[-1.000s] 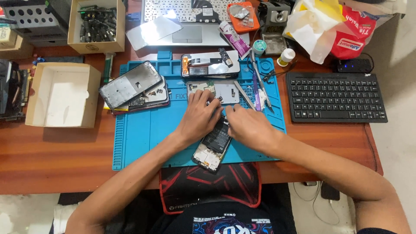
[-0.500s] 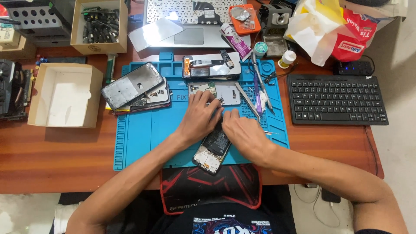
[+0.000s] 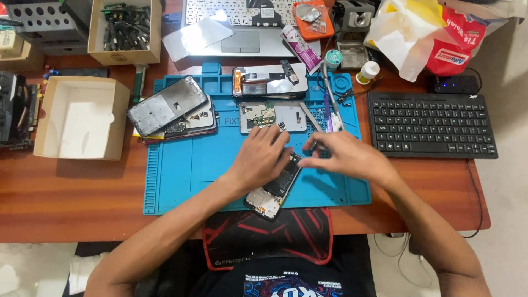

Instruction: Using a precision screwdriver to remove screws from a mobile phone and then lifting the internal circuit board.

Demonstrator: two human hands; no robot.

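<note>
An opened phone (image 3: 271, 193) with its battery and board exposed lies tilted on the blue work mat (image 3: 181, 176), near the front edge. My left hand (image 3: 263, 157) lies flat on the phone's upper half and holds it down. Just right of the phone's top end hovers my right hand (image 3: 346, 157), thumb and forefinger pinched together and pointing left. Whether something small sits between those fingers is too fine to see. Behind my hands a grey plate (image 3: 291, 118) carries a small green circuit board (image 3: 261, 114).
Stacked phone frames (image 3: 168, 107) lie at the mat's left and another phone part (image 3: 269, 82) at its back. Tweezers and tools (image 3: 330, 104) stand behind my right hand. A black keyboard (image 3: 434, 126) sits at the right, a white cardboard box (image 3: 80, 118) at the left, a laptop (image 3: 242, 27) and plastic bags (image 3: 418, 33) at the back.
My right hand has lifted off the phone's lower part and moved up and right, its fingers now pinched near the phone's top. The left hand stays on the phone.
</note>
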